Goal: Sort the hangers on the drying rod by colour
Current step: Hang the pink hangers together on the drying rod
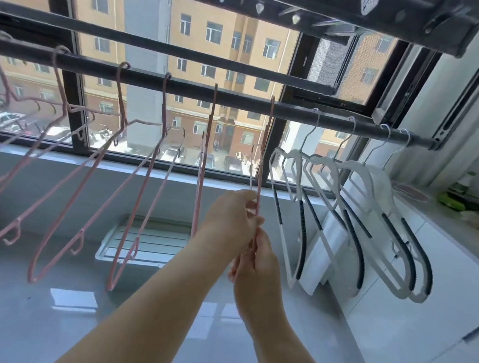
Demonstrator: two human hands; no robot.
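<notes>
Both hands pinch one pink hanger (265, 143) hooked on the drying rod (239, 97): left hand (231, 219) above, right hand (257, 264) below. White hangers (353, 207) hang just right.

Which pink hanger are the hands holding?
The rightmost pink hanger, hanging edge-on beside the white hangers; both the left hand and right hand grip it.

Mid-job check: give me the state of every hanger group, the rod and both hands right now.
Drying rod: horizontal, carrying all hangers.
Pink hangers: hooked on the rod, grouped at left.
Rightmost pink hanger: hooked on the rod, edge-on, held by both hands.
White hangers: four hooked on the rod, bunched at right.
Left hand: pinching that pink hanger.
Right hand: gripping it lower down.
</notes>
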